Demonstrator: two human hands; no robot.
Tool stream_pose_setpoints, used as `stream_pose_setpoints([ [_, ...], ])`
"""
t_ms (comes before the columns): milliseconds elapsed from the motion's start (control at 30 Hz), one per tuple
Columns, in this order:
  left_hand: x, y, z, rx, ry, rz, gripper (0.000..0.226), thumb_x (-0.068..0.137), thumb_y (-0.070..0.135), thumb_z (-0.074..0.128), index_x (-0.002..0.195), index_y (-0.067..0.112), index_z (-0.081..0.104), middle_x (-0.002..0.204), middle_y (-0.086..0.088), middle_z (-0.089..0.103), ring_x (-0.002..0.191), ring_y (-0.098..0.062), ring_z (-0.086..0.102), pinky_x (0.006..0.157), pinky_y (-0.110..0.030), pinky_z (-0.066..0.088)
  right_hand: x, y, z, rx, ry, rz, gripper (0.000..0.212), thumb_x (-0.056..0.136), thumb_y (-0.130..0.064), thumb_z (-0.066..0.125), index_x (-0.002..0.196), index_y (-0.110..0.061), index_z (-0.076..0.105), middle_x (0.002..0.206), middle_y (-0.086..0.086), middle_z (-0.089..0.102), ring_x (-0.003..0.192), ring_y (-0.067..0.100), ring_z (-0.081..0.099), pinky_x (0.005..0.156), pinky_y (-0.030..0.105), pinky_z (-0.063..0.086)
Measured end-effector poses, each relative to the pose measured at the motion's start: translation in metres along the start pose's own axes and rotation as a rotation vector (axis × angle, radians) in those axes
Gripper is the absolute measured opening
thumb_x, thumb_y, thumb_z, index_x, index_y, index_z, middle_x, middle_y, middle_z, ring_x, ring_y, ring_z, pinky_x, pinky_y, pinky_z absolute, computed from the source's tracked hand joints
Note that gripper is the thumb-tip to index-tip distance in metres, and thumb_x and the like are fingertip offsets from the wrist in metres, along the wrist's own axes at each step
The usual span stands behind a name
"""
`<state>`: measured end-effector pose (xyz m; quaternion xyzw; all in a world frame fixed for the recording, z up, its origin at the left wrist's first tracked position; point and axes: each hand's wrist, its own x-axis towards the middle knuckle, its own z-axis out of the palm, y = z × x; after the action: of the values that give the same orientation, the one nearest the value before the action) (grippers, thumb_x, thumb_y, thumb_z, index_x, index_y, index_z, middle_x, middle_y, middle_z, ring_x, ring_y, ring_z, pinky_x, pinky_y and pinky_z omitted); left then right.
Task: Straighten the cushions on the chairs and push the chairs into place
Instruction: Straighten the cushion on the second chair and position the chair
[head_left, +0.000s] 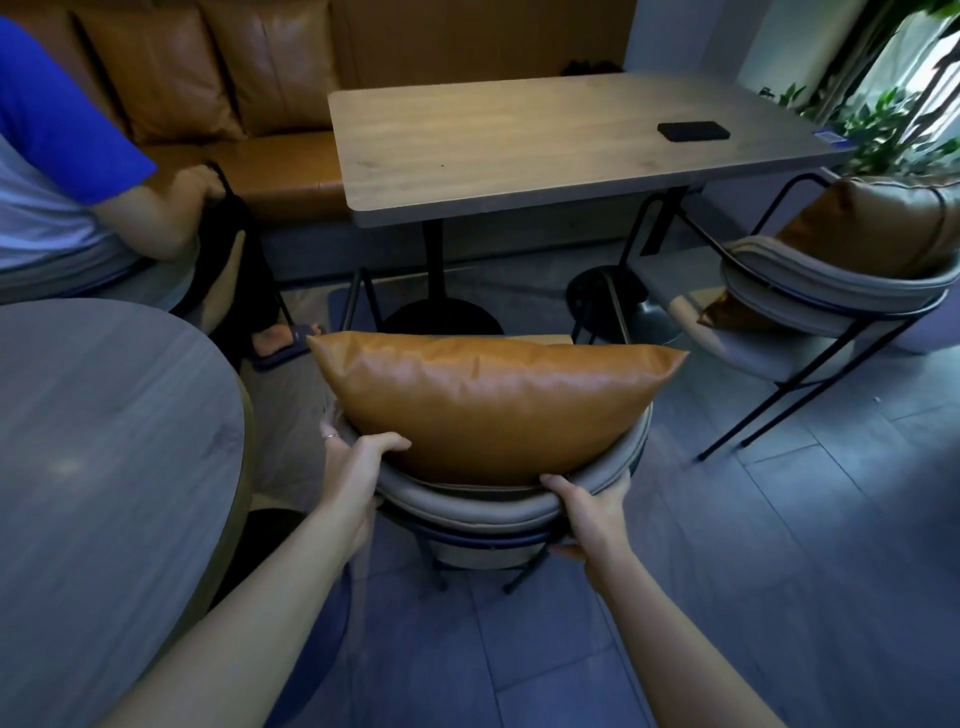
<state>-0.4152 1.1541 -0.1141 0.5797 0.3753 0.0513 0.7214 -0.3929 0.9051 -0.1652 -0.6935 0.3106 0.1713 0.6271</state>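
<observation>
**Both hands on the chair back, tan cushion upright against it**

The left hand (358, 470) and the right hand (592, 512) each gripped the curved grey padded backrest (467, 506) of the near chair, fingers wrapped over its top edge, thumbs on the inner side. A ring showed on one left finger. The tan leather cushion (488, 400) stood upright on the seat, leaning against the inside of that backrest, its upper edge running roughly level and its two top corners poking out past the chair's sides. The left thumb touched the cushion's lower left.

The chair faced a rectangular wooden table (519, 156) on a black pedestal with a round base (441, 317). A flat black object (693, 131), possibly a phone or case, lay near the table's far right. Behind the table ran a brown leather bench sofa (291, 166) with matching back cushions (218, 67).

To the right stood a second chair (831, 291) of the same grey padding and thin black metal legs, turned away from the table, with another tan cushion (862, 228) slumped at a tilt in it. Green plants (883, 119) filled the bright window corner. A round grey table (104, 467) occupied the left foreground, and beyond it sat another person in a blue-sleeved shirt (57, 119). The floor was large grey-blue tiles (779, 519).
</observation>
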Motion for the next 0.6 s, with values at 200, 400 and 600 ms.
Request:
stream_pose_setpoints([
  [200, 0.004, 0.011, 0.008, 0.017, -0.061, -0.083, 0.115, 0.044, 0.017, 0.078, 0.151, 0.037, 0.038, 0.144, -0.001, 0.055, 0.128, -0.036, 0.050, 0.103, -0.066, 0.041, 0.001, -0.002, -0.001, 0.063, -0.021, -0.033, 0.110, 0.083, -0.017, 0.083, 0.162, -0.036, 0.009, 0.146, 0.009, 0.052, 0.117, 0.036, 0.063, 0.056, 0.040, 0.064],
  [400, 0.005, 0.009, 0.016, -0.009, -0.057, -0.023, 0.105, 0.060, 0.015, 0.080, 0.152, 0.037, 0.035, 0.146, -0.002, 0.054, 0.130, -0.035, 0.049, 0.105, -0.066, 0.040, 0.016, -0.011, -0.003, 0.040, -0.040, -0.054, 0.101, 0.083, -0.016, 0.082, 0.158, -0.032, 0.016, 0.141, 0.010, 0.056, 0.114, 0.035, 0.066, 0.060, 0.045, 0.066],
  [600, 0.013, 0.009, 0.034, -0.025, -0.020, 0.037, 0.104, 0.071, 0.013, 0.081, 0.157, 0.037, 0.026, 0.153, -0.001, 0.047, 0.136, -0.034, 0.045, 0.107, -0.063, 0.039, 0.040, -0.030, -0.007, -0.004, -0.069, -0.082, 0.100, 0.084, -0.018, 0.081, 0.157, -0.033, 0.016, 0.133, 0.010, 0.060, 0.107, 0.033, 0.069, 0.051, 0.038, 0.063],
])
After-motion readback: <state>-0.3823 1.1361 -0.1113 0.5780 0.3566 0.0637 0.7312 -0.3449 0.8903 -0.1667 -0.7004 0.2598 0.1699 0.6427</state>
